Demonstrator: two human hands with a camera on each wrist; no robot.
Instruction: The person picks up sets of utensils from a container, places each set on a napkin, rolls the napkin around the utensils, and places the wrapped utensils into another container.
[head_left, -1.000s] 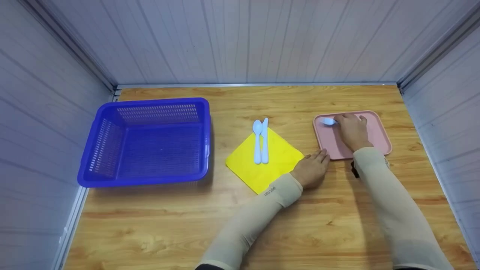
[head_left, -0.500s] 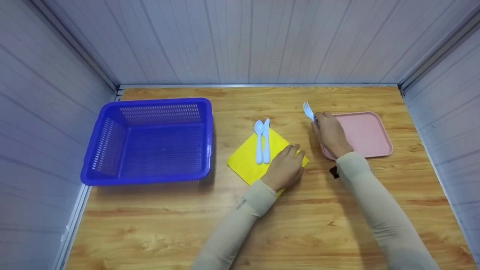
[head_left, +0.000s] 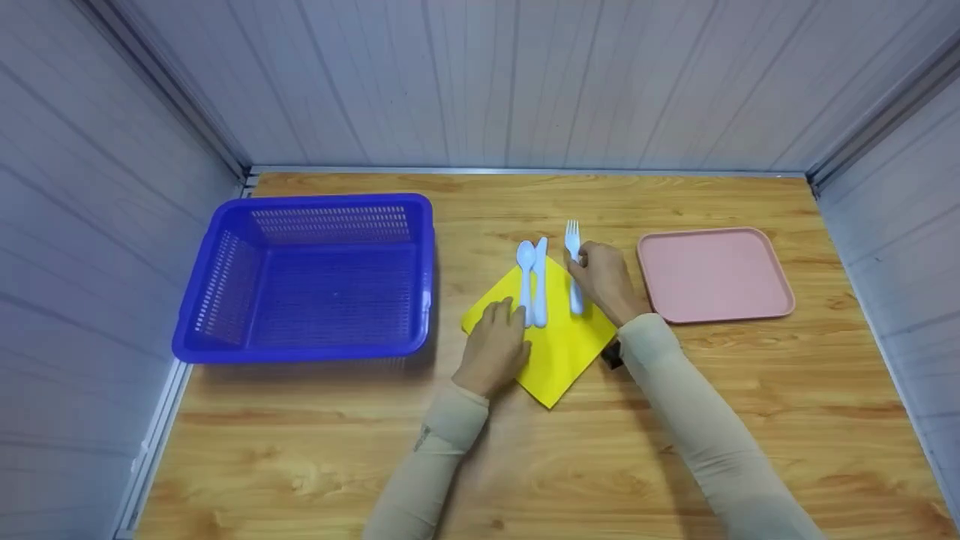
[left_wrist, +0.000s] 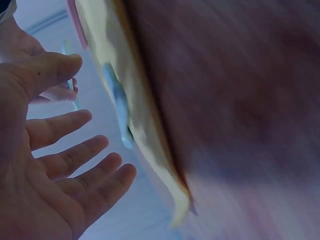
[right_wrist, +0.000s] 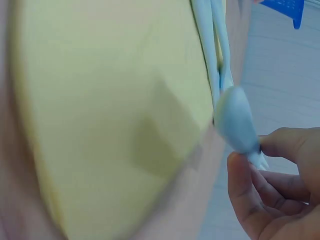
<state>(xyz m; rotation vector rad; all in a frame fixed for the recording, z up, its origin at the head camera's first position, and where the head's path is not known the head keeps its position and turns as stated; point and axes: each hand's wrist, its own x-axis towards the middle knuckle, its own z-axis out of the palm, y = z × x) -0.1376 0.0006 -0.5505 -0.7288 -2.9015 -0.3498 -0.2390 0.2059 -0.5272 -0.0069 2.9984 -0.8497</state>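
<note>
A light blue fork is pinched between thumb and fingers of my right hand, its tines pointing to the back wall. Its handle end hangs over the yellow napkin. To its left a light blue spoon and a matching knife lie side by side on that napkin, heads past its back edge. My left hand hovers over the napkin's left side, fingers spread and relaxed close to the spoon's handle. In the left wrist view the left palm shows with nothing in it.
On the left stands a blue plastic basket with slotted walls. A pink tray lies to the right of the napkin. Pale panel walls enclose the wooden table at the back and both sides.
My right hand has carried the fork from the pink tray leftward to above the napkin, turning it tines-back. My left hand has moved left from beside the tray across the napkin.
</note>
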